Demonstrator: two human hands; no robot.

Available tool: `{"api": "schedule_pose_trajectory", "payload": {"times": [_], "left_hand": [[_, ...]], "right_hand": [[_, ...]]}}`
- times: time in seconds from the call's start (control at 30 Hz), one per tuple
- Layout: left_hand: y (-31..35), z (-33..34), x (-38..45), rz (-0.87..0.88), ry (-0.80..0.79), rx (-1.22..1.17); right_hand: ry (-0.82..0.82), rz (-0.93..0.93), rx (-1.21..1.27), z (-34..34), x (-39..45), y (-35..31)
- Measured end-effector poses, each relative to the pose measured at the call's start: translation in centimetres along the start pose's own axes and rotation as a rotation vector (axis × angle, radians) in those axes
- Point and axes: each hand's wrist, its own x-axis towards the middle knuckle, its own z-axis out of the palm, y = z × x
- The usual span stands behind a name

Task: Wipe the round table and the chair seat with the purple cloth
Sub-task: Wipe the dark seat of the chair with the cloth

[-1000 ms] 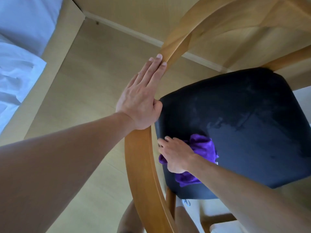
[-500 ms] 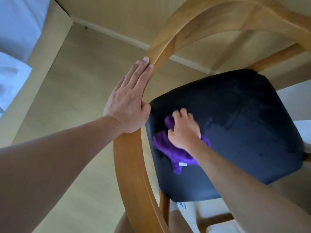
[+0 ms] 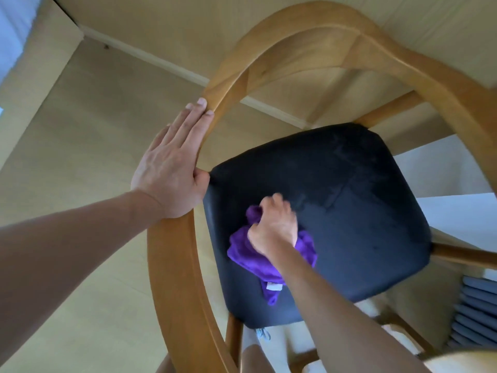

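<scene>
A wooden chair with a curved back rail (image 3: 172, 270) and a black padded seat (image 3: 349, 211) fills the view from above. My left hand (image 3: 172, 168) rests flat on the rail, fingers straight along the wood. My right hand (image 3: 274, 227) grips the bunched purple cloth (image 3: 247, 254) and presses it on the left part of the seat. A white tag shows at the cloth's near end. The hand is slightly blurred. The round table is out of view.
Pale wood floor (image 3: 80, 157) lies left of the chair, with a skirting board and wall behind. White bedding (image 3: 10, 28) shows at the top left. My legs and a shoe (image 3: 262, 333) are under the chair. A grey ribbed thing (image 3: 476, 313) sits at the lower right.
My right hand has carried the cloth from the seat's near left edge up toward the middle, then slightly right. My left hand stays flat on the rail. The camera has shifted.
</scene>
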Motion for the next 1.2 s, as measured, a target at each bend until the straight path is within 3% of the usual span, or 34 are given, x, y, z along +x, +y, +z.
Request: {"api": "schedule_pose_trajectory", "payload": {"times": [0.1, 0.17, 0.23, 0.37, 0.43, 0.57, 0.7, 0.8, 0.87, 0.97, 1.03, 1.13, 1.2], "left_hand": [[0.0, 0.0, 0.0, 0.012, 0.001, 0.012], [-0.1, -0.2, -0.2, 0.028, 0.002, 0.054], [0.1, -0.5, 0.1, 0.160, -0.018, 0.126], [0.6, -0.7, 1.3, 0.729, -0.184, 0.222], [0.5, -0.6, 1.6, 0.812, -0.247, 0.241], [0.2, -0.7, 1.9, 0.827, -0.381, 0.311], [0.4, -0.9, 2.1, 0.804, -0.446, 0.343], [0.7, -1.3, 2.3, 0.770, -0.473, 0.322], [0.8, -1.4, 2.4, 0.749, -0.501, 0.319], [0.8, -1.3, 2.5, 0.745, -0.516, 0.293], [0.6, -1.2, 2.6, 0.735, -0.507, 0.265], [0.4, -1.0, 2.8, 0.725, -0.487, 0.221], [0.4, -1.1, 2.9, 0.717, -0.497, 0.220]], "right_hand": [[-0.184, -0.226, -0.053, 2.8, -5.6, 0.1], [-0.259, -0.274, 0.000, 2.9, -7.3, 1.5], [-0.161, -0.169, 0.154, 2.1, -7.0, 3.3], [0.242, 0.216, 0.496, -1.0, -2.8, 6.6], [0.328, 0.308, 0.549, -2.2, 0.1, 7.0], [0.285, 0.412, 0.417, -1.7, 2.7, 4.7], [0.059, 0.118, 0.123, 2.1, -2.4, 1.0], [-0.114, -0.013, 0.147, 3.0, -6.5, 1.0], [-0.043, 0.079, 0.333, 1.8, -6.8, 2.5], [0.389, 0.342, 0.498, -1.5, -3.0, 6.6], [0.528, 0.504, 0.496, -3.9, 0.6, 9.0], [0.416, 0.703, 0.336, -4.5, 4.2, 8.4], [0.292, 0.643, 0.122, -2.9, 3.8, 5.9]]}}
